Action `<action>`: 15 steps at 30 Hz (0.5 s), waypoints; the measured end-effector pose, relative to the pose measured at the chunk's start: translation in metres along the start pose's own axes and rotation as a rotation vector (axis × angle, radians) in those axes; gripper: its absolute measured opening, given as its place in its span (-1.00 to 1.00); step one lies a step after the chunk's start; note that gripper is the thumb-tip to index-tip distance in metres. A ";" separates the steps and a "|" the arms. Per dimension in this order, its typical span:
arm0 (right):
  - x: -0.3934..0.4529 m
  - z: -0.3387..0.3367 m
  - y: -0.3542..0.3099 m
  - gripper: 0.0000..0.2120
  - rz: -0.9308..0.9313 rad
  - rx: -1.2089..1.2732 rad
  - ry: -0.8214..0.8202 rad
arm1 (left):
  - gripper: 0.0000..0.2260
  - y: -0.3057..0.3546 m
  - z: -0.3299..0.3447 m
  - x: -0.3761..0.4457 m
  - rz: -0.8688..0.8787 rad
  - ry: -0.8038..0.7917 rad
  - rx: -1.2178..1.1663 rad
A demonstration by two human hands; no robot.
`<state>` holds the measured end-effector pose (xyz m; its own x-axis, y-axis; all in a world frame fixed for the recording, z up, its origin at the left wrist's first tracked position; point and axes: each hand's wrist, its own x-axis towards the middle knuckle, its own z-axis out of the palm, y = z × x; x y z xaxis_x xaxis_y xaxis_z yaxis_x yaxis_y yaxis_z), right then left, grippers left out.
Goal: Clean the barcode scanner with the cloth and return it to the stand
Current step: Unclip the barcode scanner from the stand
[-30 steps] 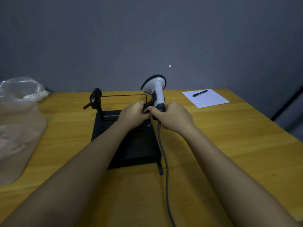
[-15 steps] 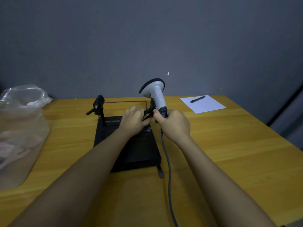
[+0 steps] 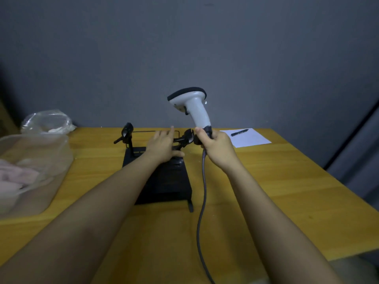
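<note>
A white barcode scanner with a black head rim is held upright above the table, my right hand shut around the base of its handle. Its grey cable hangs down toward me. The black stand sits on the table below, with a clamp arm just left of the scanner's handle and a second arm at the left. My left hand rests over the stand with fingers spread, holding nothing. A pale pink cloth lies inside a clear plastic bag at the left.
The clear plastic bag fills the table's left side. A white sheet of paper with a black pen lies at the back right. The wooden table ends at a grey wall behind.
My right hand has lifted the scanner up and out of the stand's clamp. My left hand has let go of the clamp area and opened its fingers.
</note>
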<state>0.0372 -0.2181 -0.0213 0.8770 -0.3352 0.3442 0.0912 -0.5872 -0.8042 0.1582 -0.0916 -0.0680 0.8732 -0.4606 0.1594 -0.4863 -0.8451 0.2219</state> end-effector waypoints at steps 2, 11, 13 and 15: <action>-0.008 0.000 -0.002 -0.51 -0.004 0.076 -0.056 | -0.13 -0.001 -0.012 -0.019 -0.044 0.054 -0.121; -0.066 0.040 -0.015 -0.65 0.031 0.348 -0.289 | -0.63 -0.019 -0.057 -0.161 -0.159 0.239 -0.990; -0.081 0.054 -0.017 -0.59 0.048 0.356 -0.347 | -0.62 -0.022 -0.057 -0.186 -0.170 0.261 -1.048; -0.093 0.065 -0.020 -0.55 0.039 0.370 -0.398 | -0.60 -0.024 -0.056 -0.202 -0.184 0.282 -1.079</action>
<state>-0.0157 -0.1271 -0.0695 0.9874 -0.0046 0.1581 0.1516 -0.2570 -0.9544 -0.0082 0.0374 -0.0514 0.9622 -0.1606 0.2198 -0.2445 -0.1544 0.9573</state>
